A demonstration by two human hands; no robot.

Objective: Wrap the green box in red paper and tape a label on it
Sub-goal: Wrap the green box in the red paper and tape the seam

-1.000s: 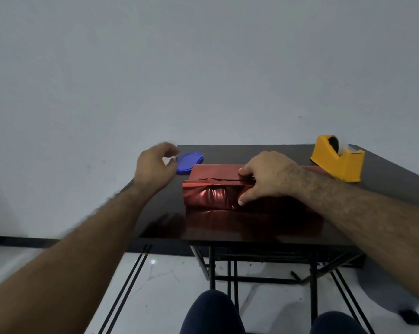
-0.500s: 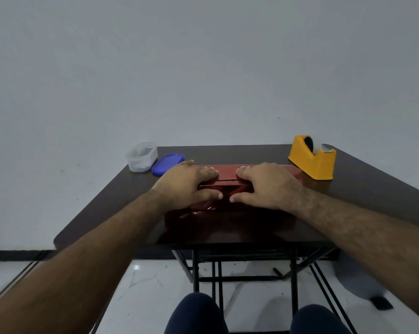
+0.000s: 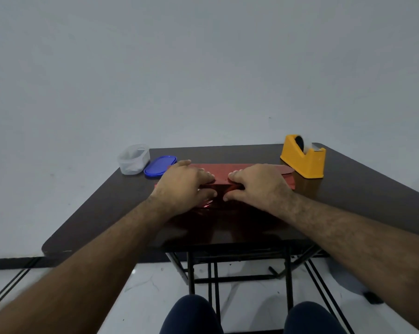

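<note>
Since a second ago the left hand [image 3: 183, 186] joined the right hand [image 3: 256, 185], both apparently gripping the red-wrapped box [image 3: 221, 173].

You have one view only: a wide-angle head camera facing forward and down. It looks across the near edge of the table [image 3: 348, 189], with both forearms reaching in from below.

A bare indoor room, likely a plain home or office corner: a blank grey wall [image 3: 203, 68] is filling the upper frame, a dark folding bench [image 3: 107, 213] is standing on pale marbled floor tiles [image 3: 150, 285] below, and a yellow tape dispenser [image 3: 302, 156] is sitting at right.
</note>
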